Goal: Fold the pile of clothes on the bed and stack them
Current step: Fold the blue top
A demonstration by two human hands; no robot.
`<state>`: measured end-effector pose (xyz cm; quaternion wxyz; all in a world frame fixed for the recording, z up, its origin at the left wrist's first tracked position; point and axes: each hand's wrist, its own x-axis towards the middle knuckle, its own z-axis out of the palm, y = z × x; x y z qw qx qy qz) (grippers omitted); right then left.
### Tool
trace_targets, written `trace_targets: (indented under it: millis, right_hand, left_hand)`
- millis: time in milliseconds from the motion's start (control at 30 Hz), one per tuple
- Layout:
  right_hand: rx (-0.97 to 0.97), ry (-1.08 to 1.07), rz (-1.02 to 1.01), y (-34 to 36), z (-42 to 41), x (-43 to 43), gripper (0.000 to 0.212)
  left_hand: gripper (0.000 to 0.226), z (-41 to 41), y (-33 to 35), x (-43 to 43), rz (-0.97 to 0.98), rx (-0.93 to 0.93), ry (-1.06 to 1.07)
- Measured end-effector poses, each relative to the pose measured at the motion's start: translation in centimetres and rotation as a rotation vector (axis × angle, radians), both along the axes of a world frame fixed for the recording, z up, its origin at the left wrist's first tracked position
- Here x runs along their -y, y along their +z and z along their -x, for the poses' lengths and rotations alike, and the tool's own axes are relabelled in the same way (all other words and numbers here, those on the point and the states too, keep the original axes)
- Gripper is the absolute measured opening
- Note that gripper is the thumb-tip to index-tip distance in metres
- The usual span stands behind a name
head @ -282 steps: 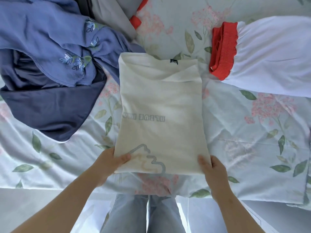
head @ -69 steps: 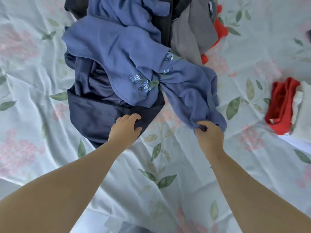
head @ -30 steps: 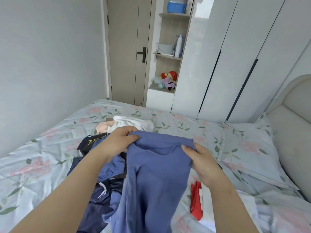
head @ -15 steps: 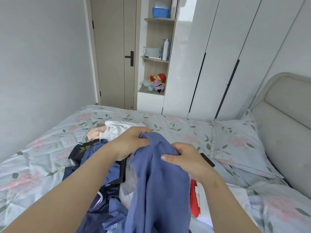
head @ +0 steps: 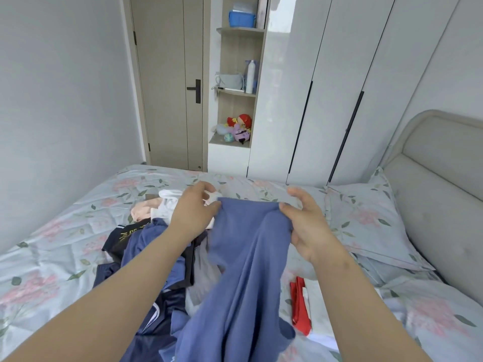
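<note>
Fingers of left hand and right hand pinch the blue garment's top edge, lifted above the clothes pile on the bed.

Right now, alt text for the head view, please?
Two hands hold a blue garment up by its top edge, left hand and right hand each pinching it, the cloth hanging over a pile of unfolded clothes on a floral bed. A red piece lies to the right; wardrobe and door behind.
</note>
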<state>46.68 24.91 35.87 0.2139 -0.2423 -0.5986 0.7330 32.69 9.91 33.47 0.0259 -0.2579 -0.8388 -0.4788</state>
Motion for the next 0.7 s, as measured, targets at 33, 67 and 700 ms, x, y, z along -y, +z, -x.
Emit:
trace_targets:
  millis: [33, 67, 700]
  right_hand:
    - [-0.043, -0.033, 0.051, 0.4, 0.3, 0.0, 0.034]
    - [-0.076, -0.057, 0.091, 0.8, 0.6, 0.0, 0.037]
    - [-0.021, -0.149, -0.199, 4.2, -0.1, -1.2, 0.040]
  left_hand:
    - [0.013, -0.4, -0.2, -0.1, -0.029, 0.021, -0.005]
    - [0.009, -0.8, -0.3, -0.2, -0.075, 0.074, -0.036]
    - [0.029, -1.6, 0.5, -2.5, -0.308, 0.472, -0.283]
